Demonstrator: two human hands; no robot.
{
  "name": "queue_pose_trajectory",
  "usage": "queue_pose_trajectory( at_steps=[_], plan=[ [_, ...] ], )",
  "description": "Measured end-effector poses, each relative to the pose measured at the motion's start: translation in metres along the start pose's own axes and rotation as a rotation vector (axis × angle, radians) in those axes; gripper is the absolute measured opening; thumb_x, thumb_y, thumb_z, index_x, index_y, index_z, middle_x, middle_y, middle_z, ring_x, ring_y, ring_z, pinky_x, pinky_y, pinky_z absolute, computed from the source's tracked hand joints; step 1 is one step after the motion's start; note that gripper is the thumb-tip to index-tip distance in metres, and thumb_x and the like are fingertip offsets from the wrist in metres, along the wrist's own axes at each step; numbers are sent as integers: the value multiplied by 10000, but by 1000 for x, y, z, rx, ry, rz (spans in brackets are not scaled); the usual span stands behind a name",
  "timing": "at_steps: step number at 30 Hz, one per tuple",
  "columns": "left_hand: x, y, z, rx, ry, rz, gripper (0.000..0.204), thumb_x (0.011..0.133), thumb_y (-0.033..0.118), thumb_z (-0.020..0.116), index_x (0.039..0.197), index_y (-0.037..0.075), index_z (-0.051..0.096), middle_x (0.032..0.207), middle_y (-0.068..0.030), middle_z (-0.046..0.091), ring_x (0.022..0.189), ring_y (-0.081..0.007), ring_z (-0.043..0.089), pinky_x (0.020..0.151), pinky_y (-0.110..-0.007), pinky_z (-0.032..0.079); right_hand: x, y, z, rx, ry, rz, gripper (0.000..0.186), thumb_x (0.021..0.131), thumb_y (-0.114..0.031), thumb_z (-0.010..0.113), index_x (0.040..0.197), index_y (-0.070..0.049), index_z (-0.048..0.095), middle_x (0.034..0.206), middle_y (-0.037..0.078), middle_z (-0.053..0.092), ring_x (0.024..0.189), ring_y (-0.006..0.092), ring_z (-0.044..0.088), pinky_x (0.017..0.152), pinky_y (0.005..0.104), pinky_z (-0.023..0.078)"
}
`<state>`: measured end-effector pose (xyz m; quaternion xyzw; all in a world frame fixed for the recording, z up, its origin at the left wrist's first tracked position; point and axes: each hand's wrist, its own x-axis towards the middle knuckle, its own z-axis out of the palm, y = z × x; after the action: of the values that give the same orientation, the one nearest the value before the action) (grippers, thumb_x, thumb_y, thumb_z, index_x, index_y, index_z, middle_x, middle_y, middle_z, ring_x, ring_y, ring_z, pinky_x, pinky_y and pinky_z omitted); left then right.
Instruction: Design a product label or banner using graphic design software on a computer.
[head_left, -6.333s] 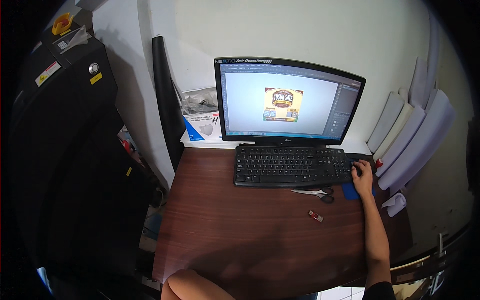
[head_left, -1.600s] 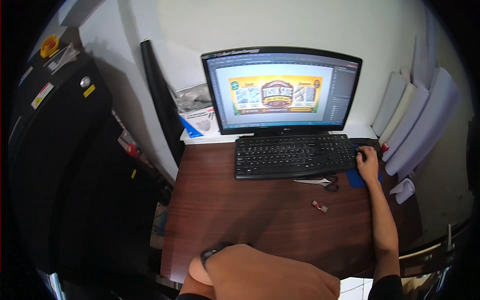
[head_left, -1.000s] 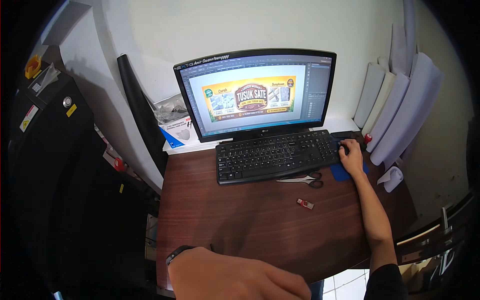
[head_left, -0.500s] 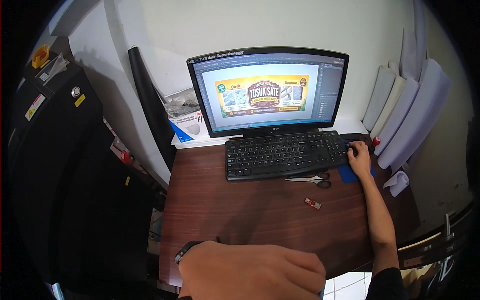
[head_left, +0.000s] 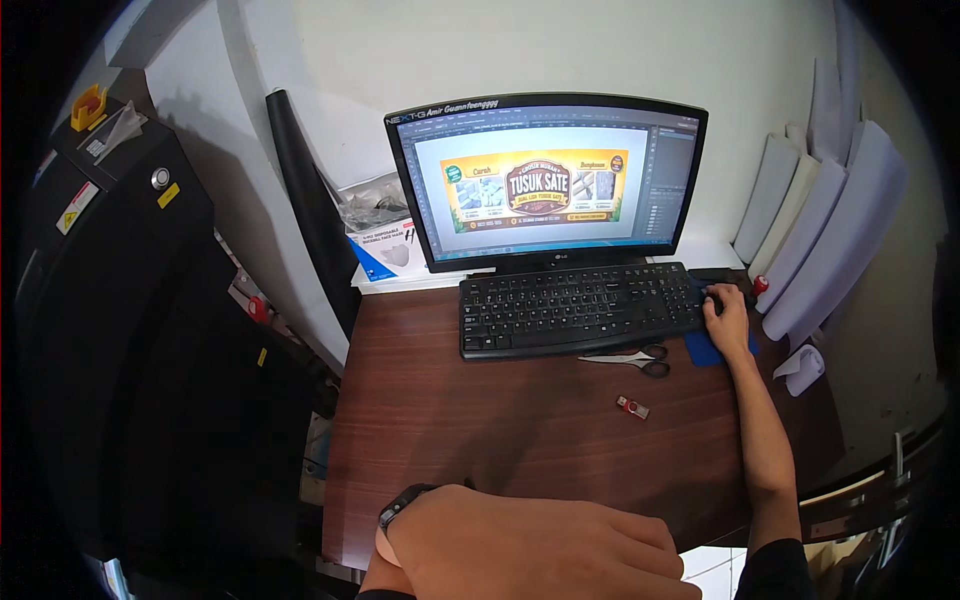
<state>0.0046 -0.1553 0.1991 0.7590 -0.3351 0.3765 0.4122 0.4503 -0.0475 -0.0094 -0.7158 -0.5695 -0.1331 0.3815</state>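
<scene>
On the right side of the desk, my right hand [head_left: 728, 318] rests curved over a dark computer mouse [head_left: 711, 298], which is mostly hidden under the fingers. A blue mouse pad [head_left: 703, 350] shows beneath the wrist. Close to the camera, my left hand [head_left: 540, 548] hangs over the desk's near edge with its back up and a black watch [head_left: 402, 507] at the wrist. Its fingers are curled, their tips out of sight. A black keyboard [head_left: 585, 312] lies left of the mouse, below a monitor [head_left: 540, 185] displaying a yellow banner design.
Scissors [head_left: 640, 360] and a red-and-silver USB stick [head_left: 632, 407] lie on the brown desk [head_left: 400, 420]. Paper rolls [head_left: 845, 220] lean at right, beside a small curled paper [head_left: 800, 370]. A face mask box [head_left: 390, 252] sits left of the monitor. A large black machine [head_left: 110, 330] stands at left.
The view has shifted slightly, so the desk things appear a little further right. My left hand has moved right and lower in the picture. My right hand stays on the mouse.
</scene>
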Motion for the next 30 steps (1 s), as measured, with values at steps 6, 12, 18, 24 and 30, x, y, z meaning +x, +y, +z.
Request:
queue_pose_trajectory(
  at_steps=[6,12,18,24,30],
  plan=[
    [-1,2,10,-84,-5,-38,983,666,821,761,1213,9,680,1015,-123,687,905,-317,676,847,-396,514,1,-4,1,-7,-3,7,263,903,-150,650,1116,-20,734,1181,151,669,1151,352,615,1027,421,488],
    [1,3,9,-148,-67,-87,1053,633,818,784,1284,0,647,1012,-119,688,903,-316,676,852,-396,513,1,-1,3,4,9,-11,237,897,-119,650,1103,-21,716,1153,143,665,1127,339,613,1014,411,483],
    [4,4,7,-172,-90,-75,1069,623,816,793,1293,-4,647,990,-109,695,888,-314,680,847,-394,515,1,0,2,0,8,-18,237,897,-116,649,1103,-21,715,1153,139,665,1127,337,613,1014,411,483],
    [2,4,13,-188,-38,-75,1032,643,781,797,1272,-25,659,954,-114,715,855,-307,688,842,-388,519,0,1,4,2,-1,-16,243,901,-126,646,1111,-23,713,1156,141,662,1131,341,610,1018,412,481],
    [7,10,9,-234,-30,-121,1036,653,767,800,1275,-48,659,944,-127,746,861,-302,706,847,-380,522,-1,-1,0,-13,-3,-20,254,904,-138,646,1124,-28,710,1165,143,659,1139,342,608,1021,413,480]
  ],
)
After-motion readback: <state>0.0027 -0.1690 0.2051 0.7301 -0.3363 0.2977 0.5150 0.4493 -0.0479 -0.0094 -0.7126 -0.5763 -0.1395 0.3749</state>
